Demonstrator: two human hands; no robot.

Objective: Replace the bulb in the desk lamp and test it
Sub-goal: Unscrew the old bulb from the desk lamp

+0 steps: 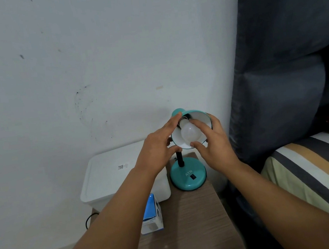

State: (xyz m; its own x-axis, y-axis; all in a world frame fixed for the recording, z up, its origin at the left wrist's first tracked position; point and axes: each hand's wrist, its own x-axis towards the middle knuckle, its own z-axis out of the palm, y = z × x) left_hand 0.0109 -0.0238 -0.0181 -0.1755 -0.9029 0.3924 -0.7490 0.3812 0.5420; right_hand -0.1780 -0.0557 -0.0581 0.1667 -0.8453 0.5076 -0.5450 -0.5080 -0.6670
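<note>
From the head view, a teal desk lamp [188, 172] stands on a narrow wood-grain worktop [194, 222], its round base near the far end with a black switch [193, 176] on top and white lettering beside it. A short black stem rises from the base to the shade [201, 118], which is tilted so that its white inside faces the camera. A frosted white bulb [190, 132] sits in the shade, its neck at the socket at the upper left.

The right hand [212, 145] reaches into the shade from the right: its fingers [199, 125] lie across the upper right of the bulb and the thumb presses the bulb's lower edge, so the hand is clamped on the bulb. The left hand [157, 145] holds the shade from the left, fingers spread, the forefinger stretched up along the rim toward the socket and the thumb against the lower rim.

To the left of the lamp base, a white lidded plastic box [108, 177] stands against the wall, a small printed code label on its lid. In front of it, partly hidden under the left forearm, a blue and white carton [152, 217] stands on the worktop. A black cable [90, 219] loops off the left edge. On the right, a bed with a striped cover [307, 174] and a dark grey padded headboard [280, 71].
</note>
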